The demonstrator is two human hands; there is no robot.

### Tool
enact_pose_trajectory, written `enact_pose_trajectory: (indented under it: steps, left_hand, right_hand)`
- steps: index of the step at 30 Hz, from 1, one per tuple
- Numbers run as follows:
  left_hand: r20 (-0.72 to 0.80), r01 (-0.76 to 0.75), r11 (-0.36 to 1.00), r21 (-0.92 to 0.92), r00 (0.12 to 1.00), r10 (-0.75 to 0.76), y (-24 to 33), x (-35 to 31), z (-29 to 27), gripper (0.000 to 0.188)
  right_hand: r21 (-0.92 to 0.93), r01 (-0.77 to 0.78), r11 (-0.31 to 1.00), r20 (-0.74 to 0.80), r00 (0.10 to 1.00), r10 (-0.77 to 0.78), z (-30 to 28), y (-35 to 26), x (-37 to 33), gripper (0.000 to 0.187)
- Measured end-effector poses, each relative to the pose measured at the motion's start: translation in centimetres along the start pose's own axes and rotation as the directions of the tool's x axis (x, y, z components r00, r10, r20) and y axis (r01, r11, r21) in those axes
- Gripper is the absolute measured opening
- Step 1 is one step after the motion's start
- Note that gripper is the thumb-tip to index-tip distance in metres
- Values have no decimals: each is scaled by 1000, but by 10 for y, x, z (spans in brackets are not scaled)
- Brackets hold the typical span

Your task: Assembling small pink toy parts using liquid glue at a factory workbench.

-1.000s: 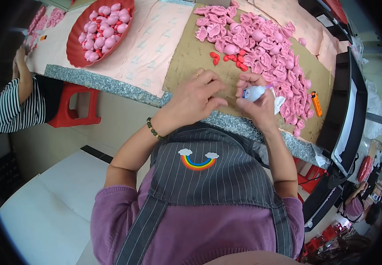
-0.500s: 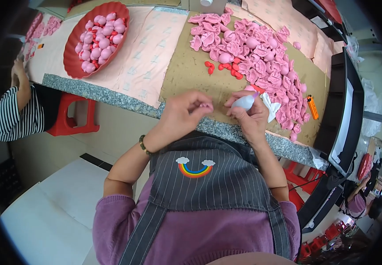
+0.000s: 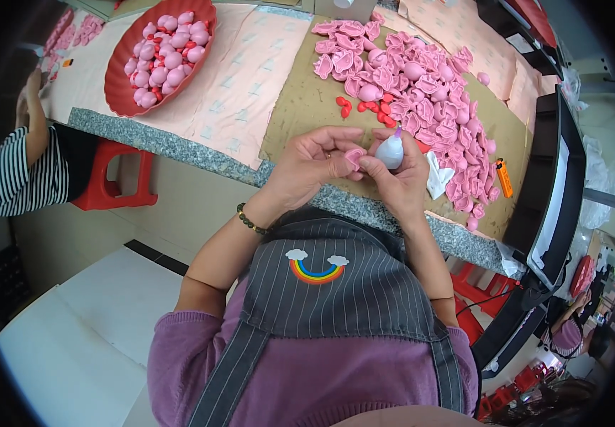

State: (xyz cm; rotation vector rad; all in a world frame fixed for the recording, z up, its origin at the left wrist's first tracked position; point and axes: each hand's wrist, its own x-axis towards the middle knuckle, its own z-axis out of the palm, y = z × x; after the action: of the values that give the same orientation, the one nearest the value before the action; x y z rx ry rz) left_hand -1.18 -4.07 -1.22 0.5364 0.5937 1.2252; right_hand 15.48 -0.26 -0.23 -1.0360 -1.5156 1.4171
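Over the near edge of the brown board (image 3: 297,114), my left hand (image 3: 311,162) pinches a small pink moulded piece (image 3: 354,157) between thumb and fingers. Close against it, my right hand (image 3: 403,186) holds a small pale-blue squeeze bottle (image 3: 390,152), its purple tip pointing up. The right thumb reaches to the pink piece and seems to touch it. Beyond my hands lie several small red pieces (image 3: 370,108) and a big heap of pink curled pieces (image 3: 421,96), with rounded pink ones among them. A crumpled white tissue (image 3: 437,176) lies beside my right hand.
A red scalloped basin (image 3: 117,82) of pink and red pieces stands at the far left. An orange cutter (image 3: 503,178) lies right of the heap, near a black rack (image 3: 535,164). Another person's striped sleeve (image 3: 19,174) and a red stool (image 3: 112,171) are at left.
My hands have come together, the left moving right with its pink piece. The squeeze bottle has turned more upright, and my right thumb has moved to the piece.
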Motion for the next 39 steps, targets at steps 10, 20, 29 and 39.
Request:
enact_pose_trajectory:
  steps: [10, 20, 29, 39]
  left_hand:
    - [48, -54, 989, -141, 997, 61, 1, 2, -6, 24]
    - [40, -141, 972, -188, 988, 152, 2, -2, -16, 28]
    - [-86, -223, 970, -91, 973, 216, 17, -10, -30, 31]
    - [-76, -233, 972, -28, 970, 230, 19, -7, -29, 31]
  right_hand:
    - [332, -45, 942, 7, 999, 45, -14, -5, 3, 18]
    - [-505, 412, 759, 81, 897, -434, -9, -9, 53, 15]
    - [-777, 501, 381, 316, 834, -452, -1, -16, 61, 20]
    - [-753, 388, 531, 293, 921, -257, -7, -21, 20, 26]
